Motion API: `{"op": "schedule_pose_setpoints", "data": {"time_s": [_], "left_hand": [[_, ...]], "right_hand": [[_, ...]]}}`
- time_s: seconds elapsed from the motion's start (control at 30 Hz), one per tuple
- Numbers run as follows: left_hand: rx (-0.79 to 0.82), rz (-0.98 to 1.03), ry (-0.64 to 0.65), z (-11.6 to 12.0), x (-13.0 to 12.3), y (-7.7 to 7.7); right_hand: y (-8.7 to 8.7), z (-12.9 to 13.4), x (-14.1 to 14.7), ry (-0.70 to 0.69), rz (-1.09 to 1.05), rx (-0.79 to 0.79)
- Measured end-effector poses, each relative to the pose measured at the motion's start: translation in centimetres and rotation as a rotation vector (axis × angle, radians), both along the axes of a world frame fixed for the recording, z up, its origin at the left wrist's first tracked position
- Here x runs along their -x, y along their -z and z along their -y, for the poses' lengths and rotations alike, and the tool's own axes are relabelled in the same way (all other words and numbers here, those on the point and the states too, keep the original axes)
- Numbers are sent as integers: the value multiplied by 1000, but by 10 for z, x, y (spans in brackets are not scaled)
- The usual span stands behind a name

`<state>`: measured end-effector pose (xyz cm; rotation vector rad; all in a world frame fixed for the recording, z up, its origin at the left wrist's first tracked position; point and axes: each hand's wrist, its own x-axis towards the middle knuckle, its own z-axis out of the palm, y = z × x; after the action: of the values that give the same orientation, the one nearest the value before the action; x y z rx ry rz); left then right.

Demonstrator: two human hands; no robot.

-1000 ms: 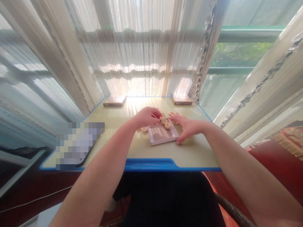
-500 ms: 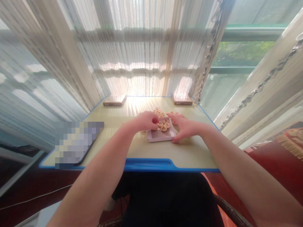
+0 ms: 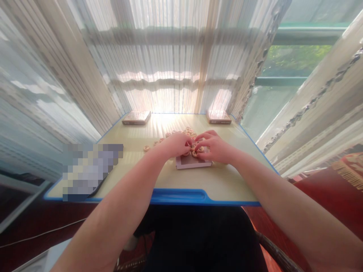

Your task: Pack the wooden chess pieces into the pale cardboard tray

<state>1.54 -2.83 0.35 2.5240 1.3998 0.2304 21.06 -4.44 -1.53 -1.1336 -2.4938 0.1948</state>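
Observation:
A shallow white box lies on the table in front of me, with several round wooden Chinese chess pieces in it. My left hand reaches over its left side, fingers curled down at a piece by the box's far left part. From the right comes my right hand, its thumb and fingers bent but apart, fingertips touching the pieces in the box. Beyond the hands is a loose group of more Chinese chess pieces. One single piece lies to the left. My hands hide part of the box.
The pale table has a blue rim with a tray groove along its near edge. Two flat boxes lie at the far corners. A blurred-out device rests on the left. Curtains hang behind.
My right hand has moved left from the box's right edge onto the pieces in the box. My left hand stays over the box's left side, fingers slightly further right.

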Motion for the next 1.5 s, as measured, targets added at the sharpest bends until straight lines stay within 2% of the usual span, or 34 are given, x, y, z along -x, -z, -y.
{"op": "schedule_pose_setpoints", "data": {"time_s": [0.3, 0.43, 0.53, 0.77, 1.03, 1.3, 1.5], "left_hand": [[-66, -42, 30, 2, -7, 0], [-85, -41, -1, -1, -7, 4], [-89, -26, -28, -5, -7, 7], [-141, -16, -48, -6, -7, 7], [-144, 55, -50, -7, -5, 7], [-188, 118, -75, -4, -7, -1], [-203, 147, -50, -6, -6, 2]], "right_hand": [[1, 1, 2, 14, -20, -9], [-2, -3, -4, 46, -79, -116], [-2, -8, -10, 110, -43, -170], [2, -9, -9, 178, 44, -96], [2, -7, -4, 147, 6, -137], [4, -9, -5, 133, 0, -132], [5, -9, -3, 142, -9, -110]]}}
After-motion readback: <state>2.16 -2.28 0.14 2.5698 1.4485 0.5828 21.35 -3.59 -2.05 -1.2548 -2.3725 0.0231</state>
